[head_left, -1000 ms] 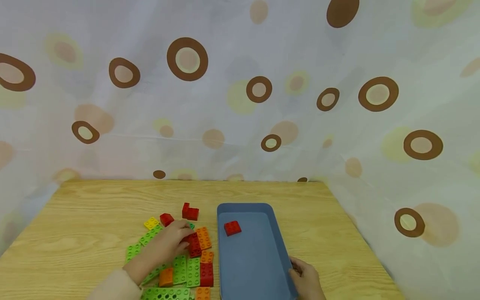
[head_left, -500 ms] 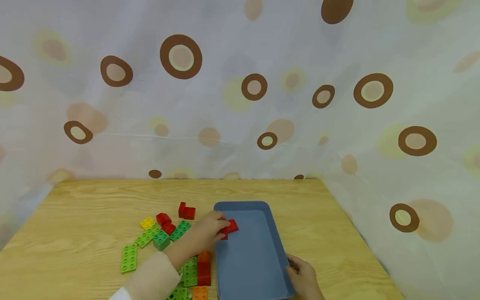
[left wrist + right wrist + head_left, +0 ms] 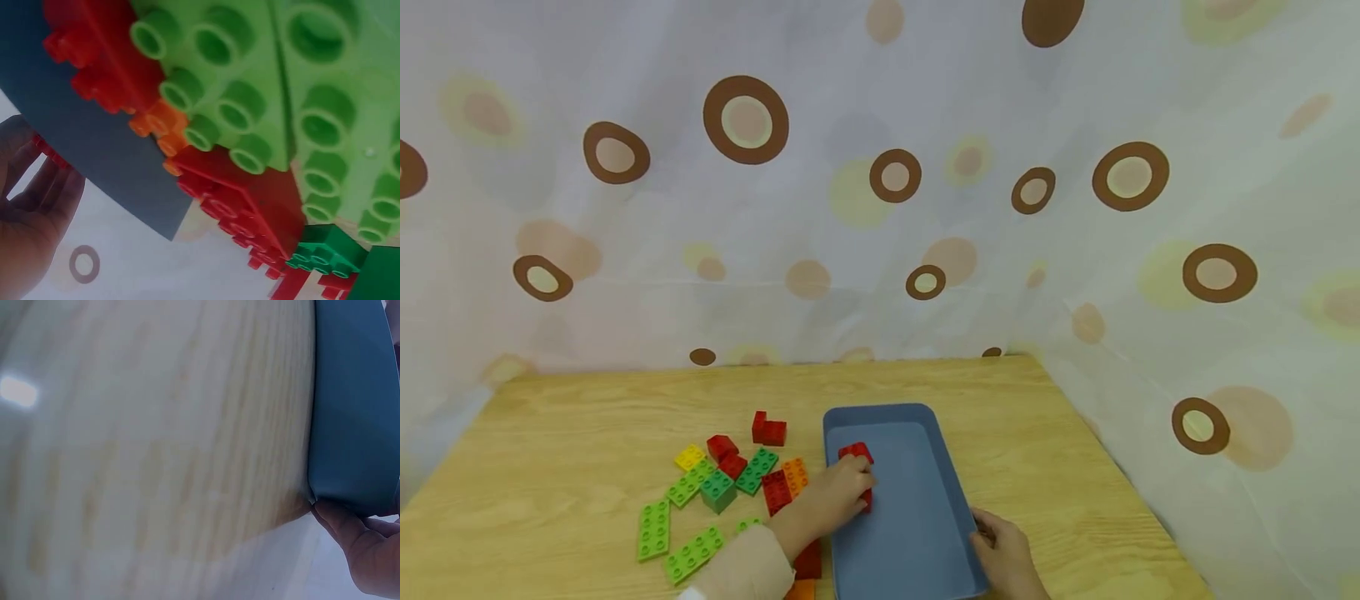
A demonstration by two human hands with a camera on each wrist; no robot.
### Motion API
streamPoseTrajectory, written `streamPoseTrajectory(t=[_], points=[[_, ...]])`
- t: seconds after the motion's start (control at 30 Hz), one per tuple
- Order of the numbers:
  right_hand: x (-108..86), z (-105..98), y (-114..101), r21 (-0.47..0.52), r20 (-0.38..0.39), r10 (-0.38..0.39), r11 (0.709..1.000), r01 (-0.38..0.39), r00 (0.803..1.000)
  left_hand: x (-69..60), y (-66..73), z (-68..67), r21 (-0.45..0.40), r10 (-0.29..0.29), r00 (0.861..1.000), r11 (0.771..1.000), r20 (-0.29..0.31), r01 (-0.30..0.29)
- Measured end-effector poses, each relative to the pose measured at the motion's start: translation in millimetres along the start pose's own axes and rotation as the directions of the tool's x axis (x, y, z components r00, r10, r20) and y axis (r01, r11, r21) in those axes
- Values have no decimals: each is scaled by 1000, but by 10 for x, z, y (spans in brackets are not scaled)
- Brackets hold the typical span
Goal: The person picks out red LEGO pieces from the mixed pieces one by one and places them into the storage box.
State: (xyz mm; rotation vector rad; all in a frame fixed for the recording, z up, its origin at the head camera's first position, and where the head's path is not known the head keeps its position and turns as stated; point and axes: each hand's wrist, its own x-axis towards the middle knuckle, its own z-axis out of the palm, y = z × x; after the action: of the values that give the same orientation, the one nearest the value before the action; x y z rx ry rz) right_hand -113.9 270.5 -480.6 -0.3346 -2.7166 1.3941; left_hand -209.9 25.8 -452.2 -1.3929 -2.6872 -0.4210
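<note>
My left hand [image 3: 835, 496] is over the left part of the blue-grey tray [image 3: 917, 533], holding a red toy brick [image 3: 867, 502] that its fingers partly cover. Just beyond it, another red brick [image 3: 854, 451] lies in the tray. In the left wrist view, a bit of red brick [image 3: 50, 152] shows at the fingers of the left hand [image 3: 40, 215]. At the tray's near right side, my right hand [image 3: 1009, 557] grips the rim. The right wrist view has the right hand [image 3: 369, 550] at a corner of the tray [image 3: 356, 406].
Left of the tray lie loose bricks: light green plates [image 3: 654, 531], a dark green block [image 3: 718, 490], a yellow brick [image 3: 689, 457], an orange brick [image 3: 795, 475] and several red bricks [image 3: 770, 431]. The left forearm hides some. A dotted curtain [image 3: 850, 208] hangs behind the wooden table [image 3: 587, 433].
My left hand has picked a red brick from the pile and moved right with it into the tray, near the other red brick. The right hand stays at the tray's rim.
</note>
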Motion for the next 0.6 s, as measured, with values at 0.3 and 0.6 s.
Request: streamPoseTrajectory(t=[0.3,0.6], points=[[5,-10,-6,-2,-8,-9,1000,9,1000,-10,-62,46,-18,-30,999,999,15,31],[-2,-13,-9,1,8,11,1000,-11,1000,-27,-77,-8,-28,-14,1000,999,26,15]])
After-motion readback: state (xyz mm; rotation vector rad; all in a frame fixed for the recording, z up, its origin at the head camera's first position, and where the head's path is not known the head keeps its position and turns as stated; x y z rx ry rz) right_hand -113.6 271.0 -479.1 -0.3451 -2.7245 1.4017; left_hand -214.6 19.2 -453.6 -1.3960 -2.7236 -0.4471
